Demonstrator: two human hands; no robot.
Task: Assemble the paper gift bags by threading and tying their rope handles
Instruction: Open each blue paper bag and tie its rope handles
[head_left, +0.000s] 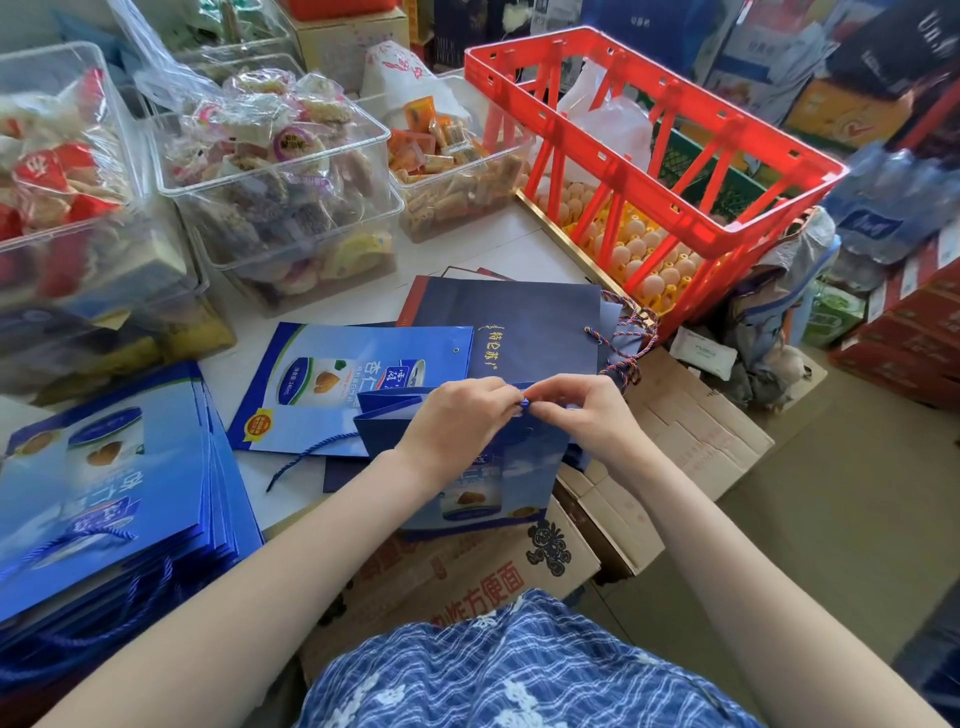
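You hold the blue gift bag (467, 447) upright just past your lap, its open mouth at the far side, over the cardboard boxes (467, 571). Your left hand (457, 415) and right hand (576, 410) meet at the bag's top edge, and the fingertips of both pinch the end of the blue rope handle (524, 402). The rope's other end trails loose to the left (306, 457) over the table. This looks like the knotting step: keep the pinch close to the rope's tip so it does not fray, seat the knot tight against the eyelet on the inside, and tug once to test it. Then thread the trailing end. A stack of similar blue bags (119, 493) lies at your near left, and a dark navy bag (514, 327) with a multicoloured cord lies beyond.
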